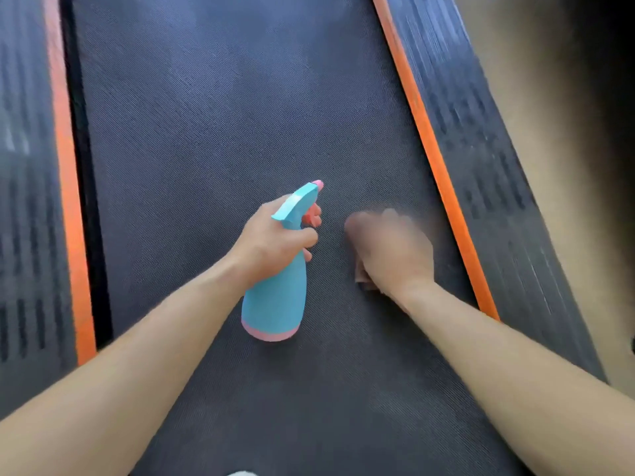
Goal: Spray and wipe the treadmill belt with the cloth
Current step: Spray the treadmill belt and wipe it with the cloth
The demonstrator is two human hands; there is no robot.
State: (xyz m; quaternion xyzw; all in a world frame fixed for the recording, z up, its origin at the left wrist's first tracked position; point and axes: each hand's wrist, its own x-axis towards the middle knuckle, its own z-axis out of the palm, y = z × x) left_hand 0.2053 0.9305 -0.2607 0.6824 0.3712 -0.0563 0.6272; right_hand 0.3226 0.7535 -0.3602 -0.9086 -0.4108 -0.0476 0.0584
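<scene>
The dark textured treadmill belt [220,108] fills the middle of the view. My left hand [275,240] grips the neck of a teal spray bottle [275,304] with a pink base and pink nozzle. The bottle is held over the belt with its nozzle pointing away from me. To its right, my right hand [391,250] is blurred by motion and pressed down on the belt. A small bit of the cloth [363,278] shows under the hand's near left edge; the rest of the cloth is hidden beneath the palm.
Orange strips [436,166] border the belt on both sides, with dark ribbed side rails [491,173] outside them. Tan floor [563,139] lies to the right. Something white [240,473] peeks in at the bottom edge.
</scene>
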